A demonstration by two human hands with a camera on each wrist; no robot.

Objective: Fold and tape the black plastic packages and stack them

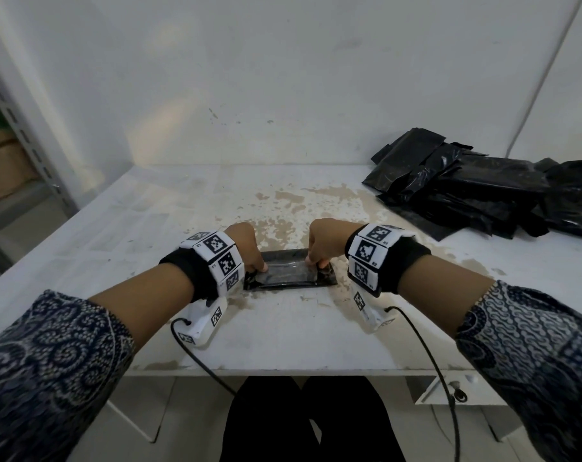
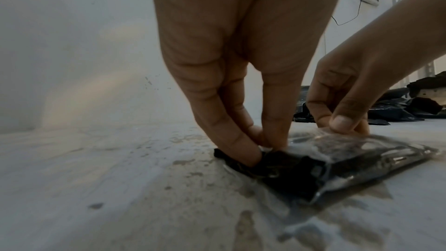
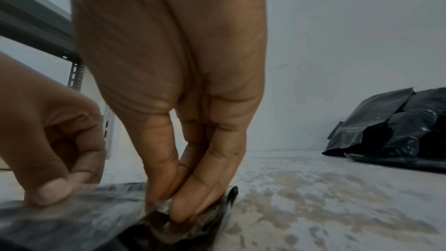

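Note:
One folded black plastic package [image 1: 328, 279] lies flat on the white table [image 1: 283, 335], close to me at the centre. A strip of clear tape [image 1: 288, 271] runs across its top. My left hand [image 1: 257, 267] pinches the tape at the package's left end, fingertips [image 2: 248, 155] pointing down onto the black plastic [image 2: 289, 178]. My right hand [image 1: 316, 261] pinches the tape at the right end, where its fingers [image 3: 183, 203] meet over the crumpled tape [image 3: 96, 196]. Each hand's palm side is hidden in the head view.
A loose pile of black plastic packages [image 1: 483, 191] lies at the table's back right, against the white wall. A metal shelf frame [image 1: 22, 138] stands off the table's left side. Cables hang from both wrist units over the table's near edge [image 1: 283, 373].

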